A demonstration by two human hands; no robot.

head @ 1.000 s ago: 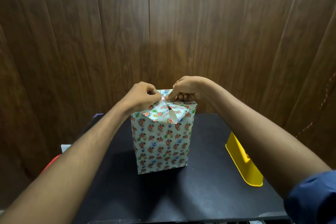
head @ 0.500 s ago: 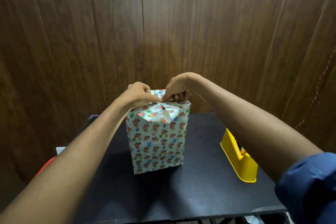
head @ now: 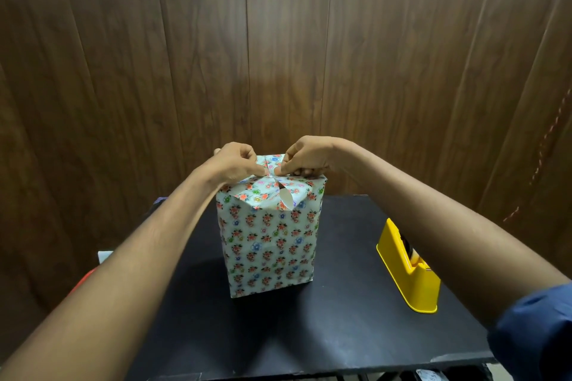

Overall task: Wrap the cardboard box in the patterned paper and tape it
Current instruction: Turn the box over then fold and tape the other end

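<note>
At centre of the black tabletop (head: 309, 343): cardboard box (head: 272, 244), upright, sides covered in patterned paper (head: 269, 195). Left hand (head: 232, 162) and right hand (head: 305, 158), fingers curled, pinch the top flaps, drawn closer together than a second ago. Front flap gapes, untaped. Yellow tape dispenser (head: 408, 272) stands right, untouched; taping probably follows.

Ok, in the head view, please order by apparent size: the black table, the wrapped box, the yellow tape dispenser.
1. black table
2. wrapped box
3. yellow tape dispenser

The dispenser sits slightly nearer the camera, yet looks clearly smaller than the box.
</note>
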